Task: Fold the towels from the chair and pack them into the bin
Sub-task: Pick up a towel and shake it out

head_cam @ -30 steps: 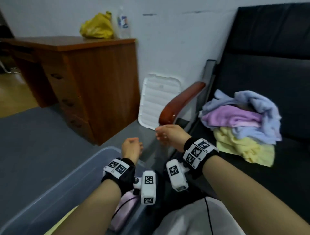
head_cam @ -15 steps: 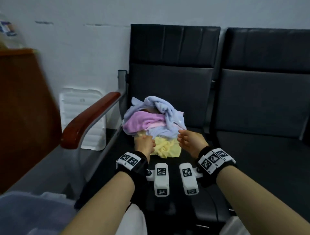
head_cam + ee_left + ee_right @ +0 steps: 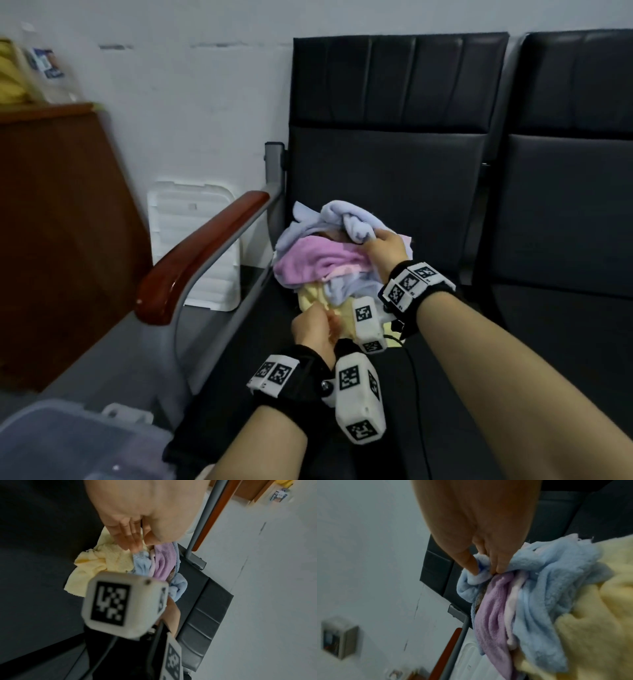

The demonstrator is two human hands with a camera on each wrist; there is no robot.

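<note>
A loose pile of towels lies on the black chair seat [image 3: 428, 342]: a blue towel [image 3: 346, 219] on top, a pink one [image 3: 315, 260] under it, a yellow one [image 3: 313, 298] at the bottom. My right hand [image 3: 368, 241] reaches over the pile, and its thumb and fingers pinch a fold of the blue towel [image 3: 539, 563]. My left hand [image 3: 325, 317] is at the pile's near edge, with its straight fingers [image 3: 135, 545] touching the yellow towel [image 3: 102, 559] where it meets the blue one. The grey plastic bin [image 3: 51, 442] stands at the lower left, beside the chair.
A wooden armrest [image 3: 202, 253] on a grey metal frame runs along the chair's left side. A white lid [image 3: 195, 240] leans on the wall behind it. A brown desk [image 3: 51, 222] is at the left. A second black seat [image 3: 565, 308] adjoins on the right.
The view swung from the bin to the chair. Both hands moved forward to the pile. The right hand rose onto the top and took hold of the blue towel.
</note>
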